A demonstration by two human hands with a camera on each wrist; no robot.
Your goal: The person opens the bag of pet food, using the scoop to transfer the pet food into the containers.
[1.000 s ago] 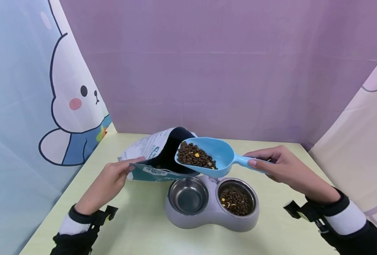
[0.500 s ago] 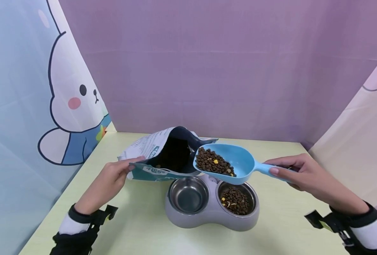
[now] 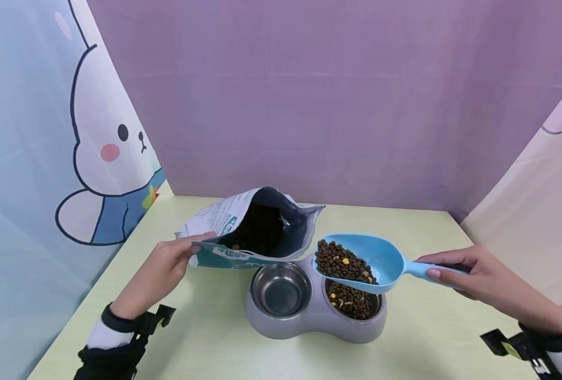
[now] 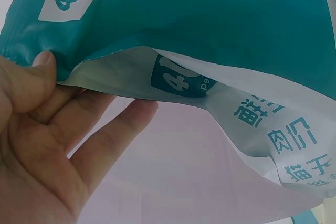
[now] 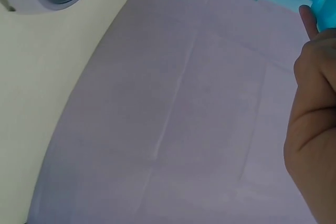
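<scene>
My right hand point(image 3: 475, 274) grips the handle of a light-blue scoop point(image 3: 387, 258), which carries a heap of brown kibble point(image 3: 342, 264) with a few yellow bits. The scoop hovers over the back of a grey double pet bowl point(image 3: 290, 328), partly covering its right dish, where more kibble point(image 3: 354, 306) lies. The left steel dish point(image 3: 282, 293) holds no kibble. With thumb and fingers my left hand point(image 3: 164, 269) pinches the edge of a white and teal pet food bag point(image 3: 214, 219). The bag's mouth gapes toward the right, dark kibble inside. In the left wrist view the pinched bag edge point(image 4: 131, 72) shows closely.
The pale yellow table point(image 3: 205, 327) carries the bowl and bag. A purple cloth point(image 3: 309, 105) hangs behind it, a blue rabbit-print cloth point(image 3: 24, 158) at the left and a pale cloth point(image 3: 537, 211) at the right.
My right hand has drawn the loaded scoop away from the bag's mouth, rightward and nearer to me, until it hangs over the right dish. My left hand keeps its hold on the bag.
</scene>
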